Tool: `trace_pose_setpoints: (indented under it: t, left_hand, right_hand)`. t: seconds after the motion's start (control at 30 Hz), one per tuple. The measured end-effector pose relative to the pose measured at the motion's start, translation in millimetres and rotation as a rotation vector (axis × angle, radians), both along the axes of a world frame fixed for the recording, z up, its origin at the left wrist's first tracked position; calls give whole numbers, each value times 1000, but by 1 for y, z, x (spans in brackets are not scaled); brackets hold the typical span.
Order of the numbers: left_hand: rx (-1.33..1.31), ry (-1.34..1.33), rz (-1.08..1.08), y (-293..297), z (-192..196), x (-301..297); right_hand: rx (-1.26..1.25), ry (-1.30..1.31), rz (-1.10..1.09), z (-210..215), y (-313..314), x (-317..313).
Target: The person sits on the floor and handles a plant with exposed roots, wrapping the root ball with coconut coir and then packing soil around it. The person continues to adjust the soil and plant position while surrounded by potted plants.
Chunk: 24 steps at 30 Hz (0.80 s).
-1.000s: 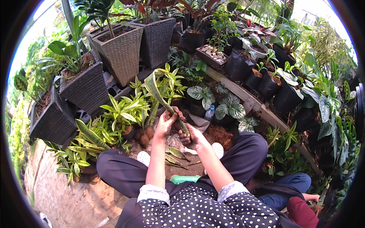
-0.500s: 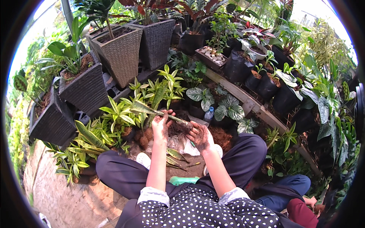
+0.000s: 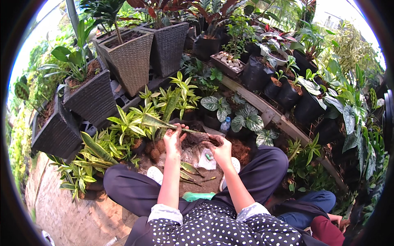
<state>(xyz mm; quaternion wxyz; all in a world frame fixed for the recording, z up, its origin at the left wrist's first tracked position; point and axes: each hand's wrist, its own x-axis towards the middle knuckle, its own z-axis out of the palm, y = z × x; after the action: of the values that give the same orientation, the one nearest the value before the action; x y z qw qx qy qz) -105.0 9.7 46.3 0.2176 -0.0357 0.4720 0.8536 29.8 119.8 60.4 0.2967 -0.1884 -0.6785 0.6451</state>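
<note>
A crowded outdoor plant nursery is shown from above, with paved ground (image 3: pixel 69 209) at lower left and a slanted wooden shelf (image 3: pixel 266 110) carrying black nursery pots (image 3: pixel 287 92). Tall woven planters (image 3: pixel 129 61) are ranged at upper left, and silver-patterned foliage plants (image 3: pixel 246 119) stand just beyond the hands. The left hand (image 3: pixel 174 139) is closed around the base of a long variegated leaf cutting (image 3: pixel 154 121), which is held nearly level and points toward the person's left, over a patch of loose brown soil (image 3: pixel 193 141). The right hand (image 3: pixel 219 147) is curled, soil-stained, just beside the cutting's base; whether anything is grasped in it cannot be told. A small clear plastic bag (image 3: pixel 207 158) lies on the ground between the knees, and loose cut leaves (image 3: pixel 191 170) rest near it.
</note>
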Motion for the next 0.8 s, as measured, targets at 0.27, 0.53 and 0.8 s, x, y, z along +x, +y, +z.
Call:
trace_pose_setpoints:
  t: [0.27, 0.53, 0.8]
  left_hand:
    - [-15, 38, -3, -8, -2, -7]
    - [-38, 51, 18, -6, -2, -5]
    - [-23, 35, 63, 1, -4, 6]
  right_hand:
    - [352, -88, 114, 8, 4, 3]
    - [77, -154, 65, -11, 0, 2]
    - [-150, -60, -157, -18, -17, -2]
